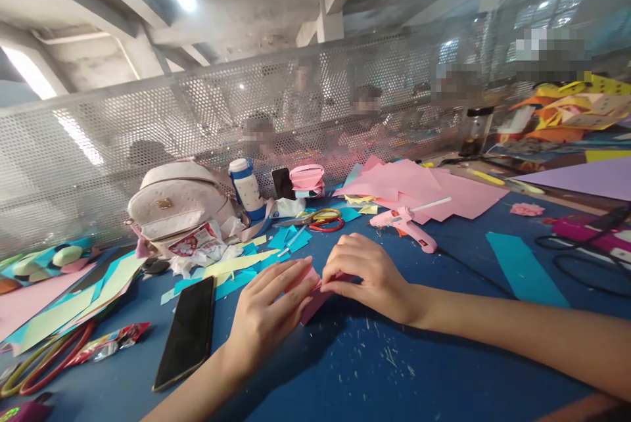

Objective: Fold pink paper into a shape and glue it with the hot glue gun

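A small piece of pink paper is held between my two hands above the blue table. My left hand is closed on its left side, fingers lying along the top of it. At the paper's right edge, my right hand pinches with thumb and forefinger. The fingers cover much of the paper, so its full shape is hidden. Just beyond my right hand lies a pink hot glue gun with a glue stick in its back. A black phone rests left of my left hand.
Pink sheets are piled behind the glue gun. Scissors, blue scraps, a backpack and a bottle stand or lie at the back. A blue strip lies right. A perforated metal screen borders the table; people sit beyond it.
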A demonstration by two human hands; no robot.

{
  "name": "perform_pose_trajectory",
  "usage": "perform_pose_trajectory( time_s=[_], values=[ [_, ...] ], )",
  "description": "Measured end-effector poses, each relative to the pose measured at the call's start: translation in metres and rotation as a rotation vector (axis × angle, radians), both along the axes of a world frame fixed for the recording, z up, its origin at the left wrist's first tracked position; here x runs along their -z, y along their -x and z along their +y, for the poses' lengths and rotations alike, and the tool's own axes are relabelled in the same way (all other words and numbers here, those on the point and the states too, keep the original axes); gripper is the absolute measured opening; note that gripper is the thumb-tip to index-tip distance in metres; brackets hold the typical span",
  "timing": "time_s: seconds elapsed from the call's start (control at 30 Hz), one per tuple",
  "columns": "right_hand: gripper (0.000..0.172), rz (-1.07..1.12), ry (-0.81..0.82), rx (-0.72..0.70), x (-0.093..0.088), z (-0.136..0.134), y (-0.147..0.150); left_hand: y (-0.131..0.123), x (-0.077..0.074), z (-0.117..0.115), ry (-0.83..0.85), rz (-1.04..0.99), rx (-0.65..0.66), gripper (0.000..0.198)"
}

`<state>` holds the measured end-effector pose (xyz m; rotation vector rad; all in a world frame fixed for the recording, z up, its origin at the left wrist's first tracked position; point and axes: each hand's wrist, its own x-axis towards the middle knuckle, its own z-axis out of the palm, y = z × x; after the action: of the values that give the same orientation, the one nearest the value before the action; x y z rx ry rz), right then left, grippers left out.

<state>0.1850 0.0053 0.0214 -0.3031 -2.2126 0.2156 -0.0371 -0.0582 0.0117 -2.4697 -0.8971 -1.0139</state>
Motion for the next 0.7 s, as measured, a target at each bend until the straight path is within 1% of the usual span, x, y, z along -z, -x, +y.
perform_pose_trajectory(
  time_s=[0.2, 0.33, 0.47, 0.6, 0.7],
  values=[
    [0.017, 0.008, 0.083, 0.024, -0.0028, 0.0005, 0.0004, 0.001, 0.0026, -0.0017, 0.008, -0.001, 0.003, 0.039],
    [0.016, -0.002, 0.175, 0.035, -0.0046, 0.0017, 0.0012, 0.001, 0.0031, -0.0005, 0.003, -0.016, 0.004, 0.039],
    [0.014, -0.006, 0.269, 0.014, -0.0044, 0.0023, 0.0018, 0.001, 0.0033, 0.0002, 0.002, -0.025, 0.012, 0.04],
    [0.016, -0.005, 0.318, 0.009, -0.004, 0.0009, 0.0022, 0.0004, 0.0027, -0.0008, 0.007, -0.038, 0.028, 0.04],
    [0.017, 0.01, 0.357, -0.012, -0.0042, -0.0017, 0.0029, -0.0009, 0.0024, -0.0017, 0.057, -0.082, 0.049, 0.042]
  ],
)
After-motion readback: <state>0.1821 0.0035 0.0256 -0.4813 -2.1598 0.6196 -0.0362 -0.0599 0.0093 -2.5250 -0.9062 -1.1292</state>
